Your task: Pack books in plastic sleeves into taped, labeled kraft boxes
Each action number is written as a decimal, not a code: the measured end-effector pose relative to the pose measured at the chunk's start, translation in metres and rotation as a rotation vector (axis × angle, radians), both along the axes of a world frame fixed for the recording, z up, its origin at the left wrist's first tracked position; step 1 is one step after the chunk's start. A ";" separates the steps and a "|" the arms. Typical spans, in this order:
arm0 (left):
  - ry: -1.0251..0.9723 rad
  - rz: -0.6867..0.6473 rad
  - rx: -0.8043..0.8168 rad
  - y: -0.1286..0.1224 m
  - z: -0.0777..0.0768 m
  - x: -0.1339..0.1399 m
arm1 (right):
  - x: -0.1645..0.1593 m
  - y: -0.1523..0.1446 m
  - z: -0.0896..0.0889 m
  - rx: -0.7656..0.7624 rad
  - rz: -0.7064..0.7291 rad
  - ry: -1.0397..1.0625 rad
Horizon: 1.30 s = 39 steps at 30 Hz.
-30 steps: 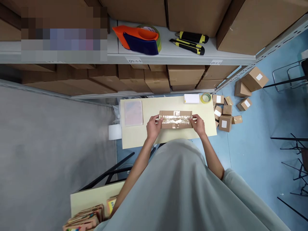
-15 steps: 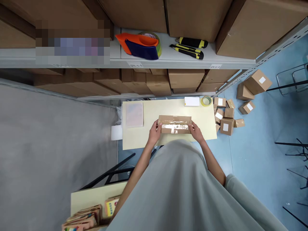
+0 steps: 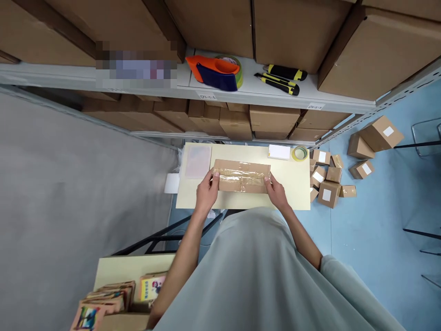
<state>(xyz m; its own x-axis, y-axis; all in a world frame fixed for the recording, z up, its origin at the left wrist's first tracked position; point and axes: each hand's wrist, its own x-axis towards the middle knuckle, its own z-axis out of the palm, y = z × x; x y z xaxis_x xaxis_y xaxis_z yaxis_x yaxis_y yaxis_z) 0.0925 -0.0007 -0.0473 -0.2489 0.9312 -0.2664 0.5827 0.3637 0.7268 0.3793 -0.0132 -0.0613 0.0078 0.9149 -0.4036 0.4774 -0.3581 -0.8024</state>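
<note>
1. One flat brown cardboard parcel (image 3: 243, 185), banded with clear shiny tape.
2. Two pale-yellow rectangular tabletops (image 3: 241, 202).
3. One loose yellow-green ring-shaped tape roll (image 3: 294, 153).
4. One small white rectangular box (image 3: 279, 151).
5. One orange-and-navy plastic tape dispenser (image 3: 215, 81).
6. At least two black-and-yellow utility knives (image 3: 285, 72).
7. About eleven brown cardboard boxes (image 3: 336, 195) on the blue floor (image 3: 382, 220), five showing white rectangular labels (image 3: 327, 195).

Over the worktop (image 3: 296, 195), the left hand (image 3: 206, 192) and right hand (image 3: 276, 193) gripped a taped cardboard box (image 3: 243, 178) by its ends. At the worktop's far right corner I saw a tape roll (image 3: 294, 155) beside a white box (image 3: 279, 152). Parcels (image 3: 330, 193) lay right of the worktop; beyond it, a shelf (image 3: 255, 101) held an orange-and-blue tape dispenser (image 3: 218, 79).
</note>
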 end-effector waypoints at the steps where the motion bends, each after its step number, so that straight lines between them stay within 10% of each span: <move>1: -0.002 -0.005 -0.031 0.000 -0.010 -0.001 | -0.001 0.001 -0.008 -0.032 0.013 -0.021; 7: -0.020 0.019 -0.148 0.002 -0.071 0.005 | 0.004 0.009 -0.051 -0.142 0.087 -0.146; 21: -0.253 -0.135 -0.169 -0.027 -0.120 -0.011 | -0.017 -0.060 -0.082 -0.032 -0.068 -0.040; 35: -0.353 -0.320 -0.325 0.005 -0.123 -0.034 | -0.020 -0.002 -0.038 -0.139 -0.086 -0.407; 39: -0.424 -0.311 -0.268 0.007 -0.125 -0.032 | -0.030 0.042 -0.004 0.068 -0.064 -0.551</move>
